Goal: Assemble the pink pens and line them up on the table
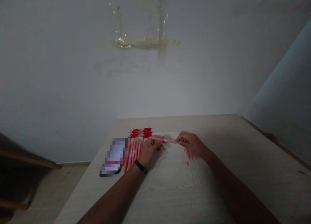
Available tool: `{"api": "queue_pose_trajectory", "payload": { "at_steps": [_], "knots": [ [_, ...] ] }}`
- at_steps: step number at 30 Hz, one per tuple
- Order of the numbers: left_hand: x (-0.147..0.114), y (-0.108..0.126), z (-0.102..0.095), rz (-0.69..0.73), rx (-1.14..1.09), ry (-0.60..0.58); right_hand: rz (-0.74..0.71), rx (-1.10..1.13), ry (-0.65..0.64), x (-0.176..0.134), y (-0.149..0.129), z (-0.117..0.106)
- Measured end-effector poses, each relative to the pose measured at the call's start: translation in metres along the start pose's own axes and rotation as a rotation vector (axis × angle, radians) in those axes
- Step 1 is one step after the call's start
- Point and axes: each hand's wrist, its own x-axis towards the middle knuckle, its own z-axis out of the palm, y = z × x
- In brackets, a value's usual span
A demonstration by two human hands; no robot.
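A pink pen with a whitish band is stretched level between my two hands. My left hand, with a black band on its wrist, is closed around the pen's left part. At the pen's other end, the fingers of my right hand pinch it. Several pink pens lie side by side just left of my left hand. Behind them rests a group of red pens with shiny tips. More pink pen ends show below my right hand, partly hidden by it.
A blurred flat object, perhaps a phone, lies at the left of the wooden table. A pale sheet with worn edges lies under my hands. The wall, with old tape on it, rises behind the table.
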Motion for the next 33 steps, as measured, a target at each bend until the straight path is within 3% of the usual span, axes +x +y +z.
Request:
{"api": "queue_pose_trajectory", "payload": {
  "at_steps": [9,20,26,33],
  "knots": [
    [-0.001,-0.002,0.000,0.000,0.009,-0.036,0.211,0.148,-0.087,-0.006,-0.002,0.007],
    [0.000,0.001,0.001,0.001,0.036,-0.014,0.139,0.102,-0.059,-0.005,-0.007,0.001],
    [0.000,-0.002,0.000,-0.008,0.044,-0.003,0.217,0.141,-0.083,-0.007,-0.007,0.004],
    [0.002,-0.003,0.000,0.004,0.088,-0.030,0.167,0.091,-0.072,-0.008,-0.011,0.002]
  ]
}}
